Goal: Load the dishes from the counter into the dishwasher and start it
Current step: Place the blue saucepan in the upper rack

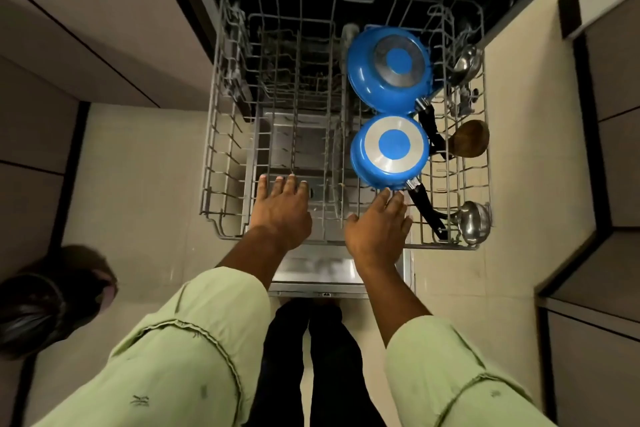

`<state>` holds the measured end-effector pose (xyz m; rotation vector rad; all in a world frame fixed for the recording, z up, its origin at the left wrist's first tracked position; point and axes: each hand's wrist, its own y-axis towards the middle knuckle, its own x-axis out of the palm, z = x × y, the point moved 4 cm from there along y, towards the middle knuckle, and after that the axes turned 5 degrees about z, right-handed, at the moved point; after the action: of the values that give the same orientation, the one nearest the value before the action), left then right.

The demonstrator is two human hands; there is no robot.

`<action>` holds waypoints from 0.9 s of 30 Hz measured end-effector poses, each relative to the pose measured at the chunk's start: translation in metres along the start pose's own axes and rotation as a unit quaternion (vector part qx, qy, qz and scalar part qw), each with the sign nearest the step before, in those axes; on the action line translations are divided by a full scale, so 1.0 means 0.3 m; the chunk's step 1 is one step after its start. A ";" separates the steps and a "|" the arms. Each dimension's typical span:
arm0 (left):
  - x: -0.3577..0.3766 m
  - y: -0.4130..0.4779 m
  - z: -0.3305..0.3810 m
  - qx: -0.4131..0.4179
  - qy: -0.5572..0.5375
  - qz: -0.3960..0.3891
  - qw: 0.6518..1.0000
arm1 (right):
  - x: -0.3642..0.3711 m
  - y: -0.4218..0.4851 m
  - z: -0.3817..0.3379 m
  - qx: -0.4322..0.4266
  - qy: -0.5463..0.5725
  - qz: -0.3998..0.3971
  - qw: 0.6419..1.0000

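the wire dishwasher rack point(212, 163) stands pulled out over the open door. in its right half a large blue pan point(388, 69) lies bottom up, a smaller blue pan point(389, 149) just in front of it. the left hand point(282, 208) hovers spread over the rack's front; the right hand point(379, 225), fingers straight, has its fingertips at the smaller pan's near rim. a wooden spoon point(469, 139) lies right of the pans.

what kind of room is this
Probably a home kitchen: a pulled-out dishwasher rack holds a large blue pan, a small blue pan and a steel ladle, with cabinet fronts alongside.
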<state>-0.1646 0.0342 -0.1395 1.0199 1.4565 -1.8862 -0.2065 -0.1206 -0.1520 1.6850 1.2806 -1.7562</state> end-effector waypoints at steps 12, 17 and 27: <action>-0.239 -0.306 -0.065 -0.086 -0.051 0.095 0.990 | -0.300 -0.181 -0.234 -0.250 -0.025 0.019 0.968; -0.353 -0.437 -0.111 -0.107 -0.052 0.131 0.984 | -0.417 -0.251 -0.323 -0.312 -0.034 0.031 0.949; -0.604 -0.661 -0.418 -0.147 -0.080 0.214 0.962 | -0.616 -0.445 -0.745 -0.412 -0.026 0.078 0.907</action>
<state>-0.1888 0.2027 0.1031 0.9257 1.2530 -1.3650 -0.1464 0.0710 0.0963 1.1806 1.5101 -0.9265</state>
